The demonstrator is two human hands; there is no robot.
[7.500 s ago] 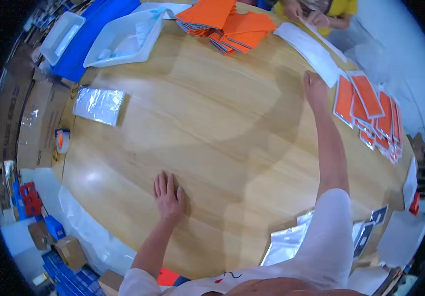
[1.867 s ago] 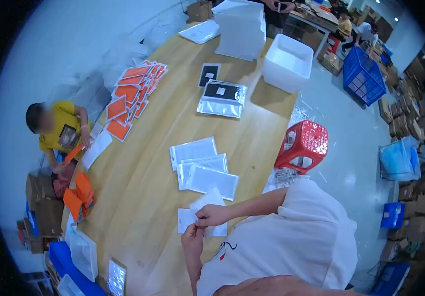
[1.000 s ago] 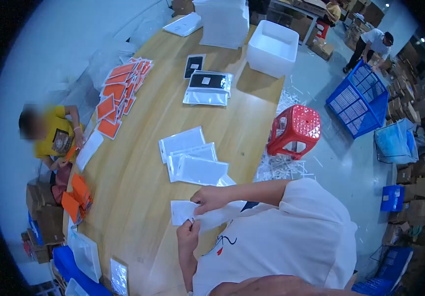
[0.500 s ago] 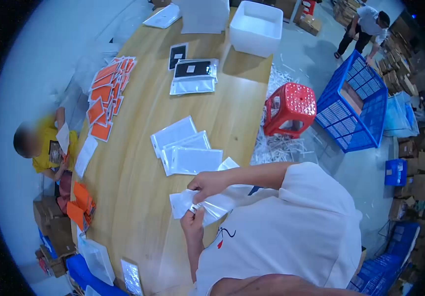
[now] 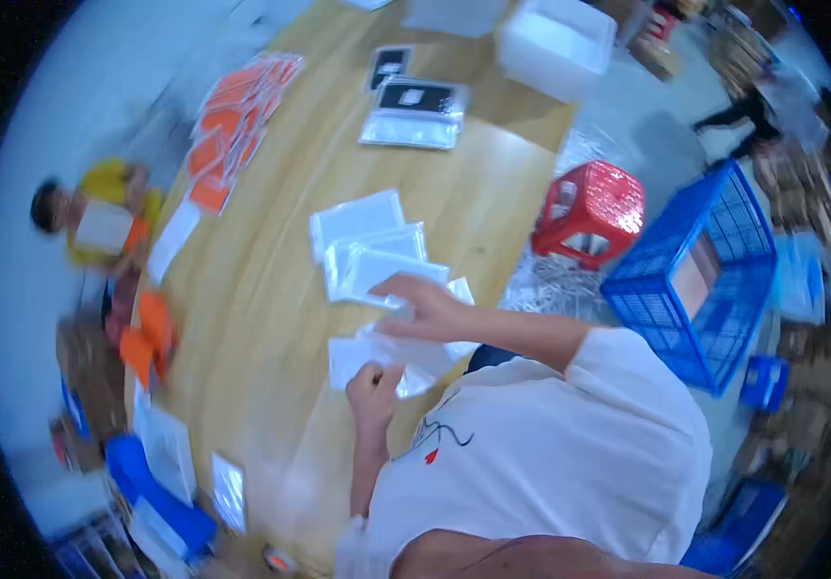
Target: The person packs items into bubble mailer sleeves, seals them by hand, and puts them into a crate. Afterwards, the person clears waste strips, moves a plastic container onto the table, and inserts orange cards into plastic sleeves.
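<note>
My right hand (image 5: 427, 307) reaches over the front edge of a fanned group of flat white plastic sleeves (image 5: 369, 214) on the table. Its fingers are stretched out, slightly blurred, and I see nothing gripped in them. Below it my left hand (image 5: 373, 391) is closed, thumb raised, against a crumpled translucent white sleeve (image 5: 345, 359) near my shirt. Whatever the left fingers pinch is hidden. The crumpled sleeve spreads beneath both hands.
On the wooden table (image 5: 271, 338) lie black-fronted packets (image 5: 420, 98) and many orange cards (image 5: 232, 121). A white bin (image 5: 555, 58) stands at the back. To the right are a red stool (image 5: 594, 212) and a blue crate (image 5: 705, 280). A person in yellow (image 5: 107, 217) sits at left.
My hands have come apart from their shared hold on the sleeve; the right has moved up toward the fanned sleeves. The whole view has shifted. The seated person's white sheet has also moved.
</note>
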